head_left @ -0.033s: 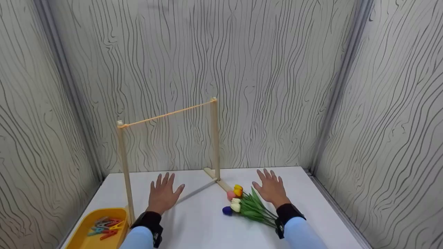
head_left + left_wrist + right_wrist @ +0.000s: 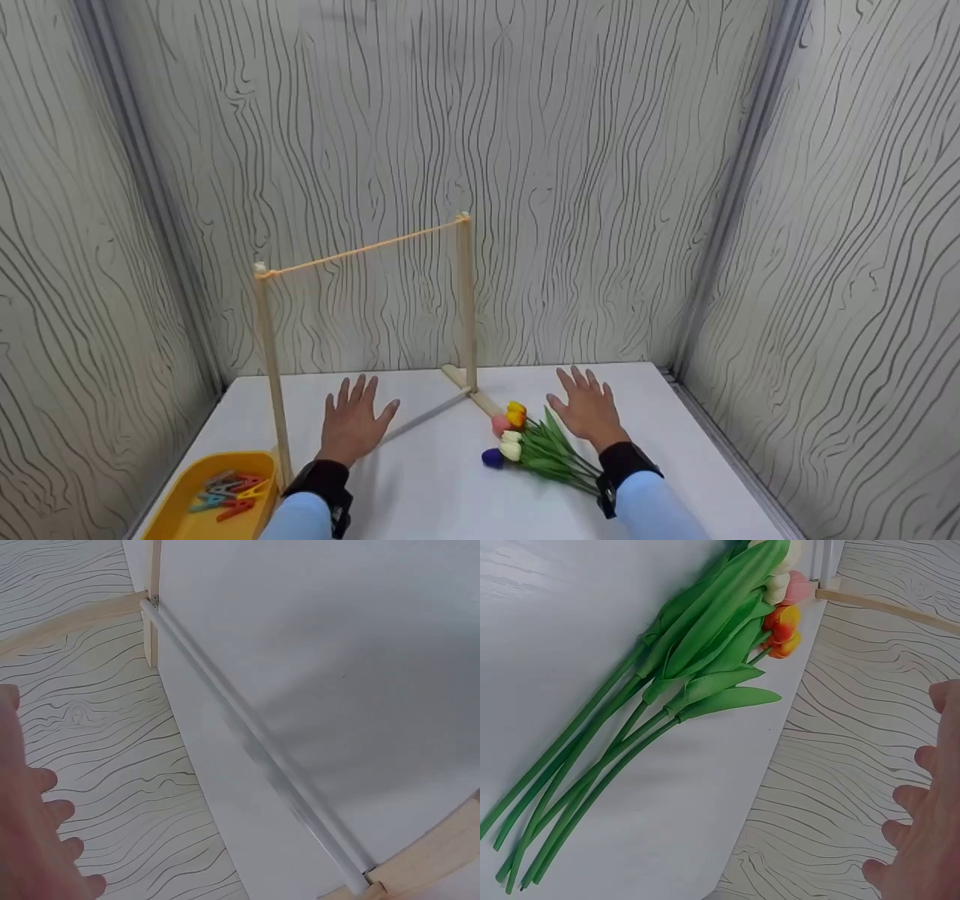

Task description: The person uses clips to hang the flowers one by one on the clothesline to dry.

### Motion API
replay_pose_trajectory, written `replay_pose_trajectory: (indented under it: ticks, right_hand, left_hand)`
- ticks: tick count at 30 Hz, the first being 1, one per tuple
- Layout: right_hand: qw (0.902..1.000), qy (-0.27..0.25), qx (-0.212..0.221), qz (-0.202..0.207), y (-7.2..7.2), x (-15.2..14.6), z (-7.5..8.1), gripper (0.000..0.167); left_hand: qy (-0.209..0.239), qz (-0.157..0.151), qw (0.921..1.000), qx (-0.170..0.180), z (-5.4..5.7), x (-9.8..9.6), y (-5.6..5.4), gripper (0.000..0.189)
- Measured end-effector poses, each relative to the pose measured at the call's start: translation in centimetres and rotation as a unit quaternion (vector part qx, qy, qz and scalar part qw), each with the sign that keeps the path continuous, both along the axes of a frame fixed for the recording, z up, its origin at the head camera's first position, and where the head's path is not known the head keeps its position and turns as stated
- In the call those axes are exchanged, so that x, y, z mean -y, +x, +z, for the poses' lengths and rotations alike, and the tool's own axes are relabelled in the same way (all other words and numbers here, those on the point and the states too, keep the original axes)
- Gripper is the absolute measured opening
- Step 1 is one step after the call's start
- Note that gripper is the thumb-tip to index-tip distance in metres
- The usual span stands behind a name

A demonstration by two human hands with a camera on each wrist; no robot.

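Observation:
My left hand (image 2: 352,424) is spread, palm down, over the white table, holding nothing. Near it stands a wooden post (image 2: 271,367), part of a frame with an orange string (image 2: 367,247) tied between two posts. A pale rod (image 2: 255,746) joins the frame's feet along the table. My right hand (image 2: 589,409), also spread with nothing in it, is beside a bunch of tulips (image 2: 551,450) lying on the table. Their heads are yellow-orange, pink, white and dark blue. In the right wrist view, green stems (image 2: 592,765) fan toward the lower left, apart from the fingers (image 2: 911,799).
A yellow tray (image 2: 172,499) at the front left holds several coloured clothespins (image 2: 232,491). The frame's second post (image 2: 467,307) stands toward the back of the white table (image 2: 435,495). Wood-patterned walls (image 2: 585,187) enclose the back and both sides.

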State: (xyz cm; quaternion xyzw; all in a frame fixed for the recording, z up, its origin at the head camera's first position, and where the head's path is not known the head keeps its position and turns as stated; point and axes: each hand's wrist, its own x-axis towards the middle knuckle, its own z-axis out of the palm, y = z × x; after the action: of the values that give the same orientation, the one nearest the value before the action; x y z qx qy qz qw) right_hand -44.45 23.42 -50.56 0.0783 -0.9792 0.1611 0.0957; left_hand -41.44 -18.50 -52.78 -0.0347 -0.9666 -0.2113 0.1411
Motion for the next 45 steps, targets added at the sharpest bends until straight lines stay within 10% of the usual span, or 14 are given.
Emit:
replay_pose_trajectory:
  ticks: [21, 26, 32, 45]
  right_hand:
    - [0.9982, -0.058, 0.006, 0.013, -1.0, -1.3, 0.6, 0.067]
    - [0.9895, -0.110, 0.094, -0.010, -0.7, -3.2, -1.6, 0.080]
    - [0.9715, -0.053, 0.231, -0.007, 0.7, -4.1, -4.9, 0.100]
    - [0.9800, -0.035, 0.196, 0.008, 0.4, -4.0, -9.1, 0.037]
  left_hand:
    - [0.019, 0.015, 0.9997, 0.009, 0.5, 1.1, 0.1, 0.074]
    - [0.076, 0.005, 0.9971, 0.008, 0.1, 0.4, 0.1, 0.074]
    - [0.119, -0.016, 0.9926, 0.015, -1.1, -0.4, 0.6, 0.074]
    - [0.125, -0.009, 0.9914, 0.037, -2.7, -0.4, 1.5, 0.073]
